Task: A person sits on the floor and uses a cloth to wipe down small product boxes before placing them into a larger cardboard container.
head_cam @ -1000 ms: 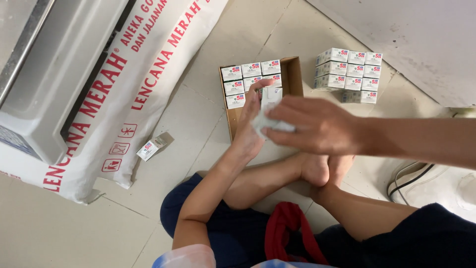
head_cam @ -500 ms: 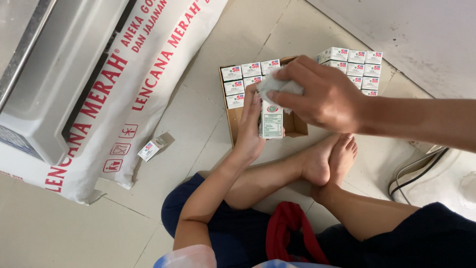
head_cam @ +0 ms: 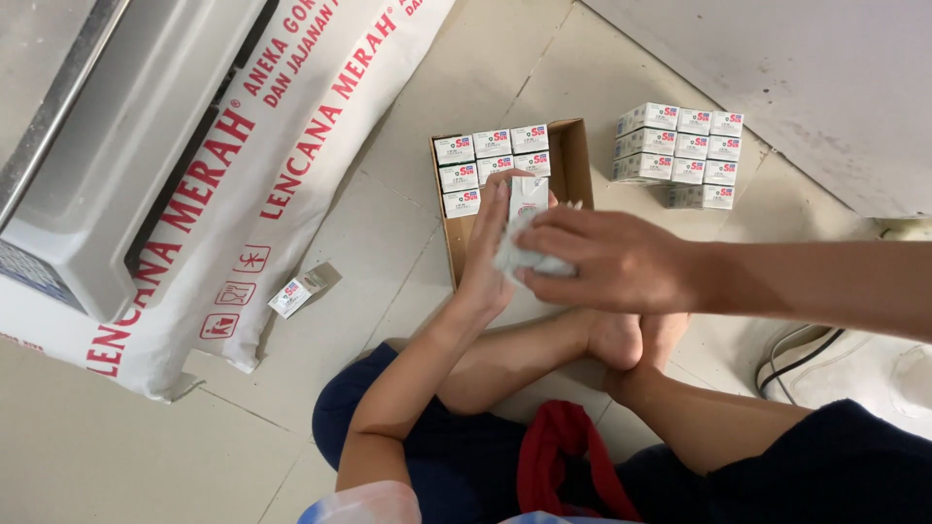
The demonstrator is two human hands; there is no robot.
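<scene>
The right hand (head_cam: pixel 607 262) grips a small white carton (head_cam: pixel 527 199), the open left hand (head_cam: pixel 490 247) steadies it; packing the cardboard tray (head_cam: pixel 573 160) seems underway, next needing alignment beside the packed cartons (head_cam: pixel 490 160).

A person sits cross-legged on a tiled floor (head_cam: pixel 388 233), bare feet (head_cam: pixel 626 340) tucked in front. The left hand (head_cam: pixel 490 247) stands open and upright against a small white box (head_cam: pixel 527 199), while the right hand (head_cam: pixel 607 260) lies across it, fingers (head_cam: pixel 544 254) pressing a pale wrapper to the left palm. Just behind the hands lies an open brown cardboard tray (head_cam: pixel 578 160), partly filled with rows of small white boxes (head_cam: pixel 490 160). To the right of the tray, well apart from the hands, a stack of the same boxes (head_cam: pixel 680 153) sits on the floor. A loose flattened box (head_cam: pixel 301 289) lies beside a large white printed sack (head_cam: pixel 243 175) at left
</scene>
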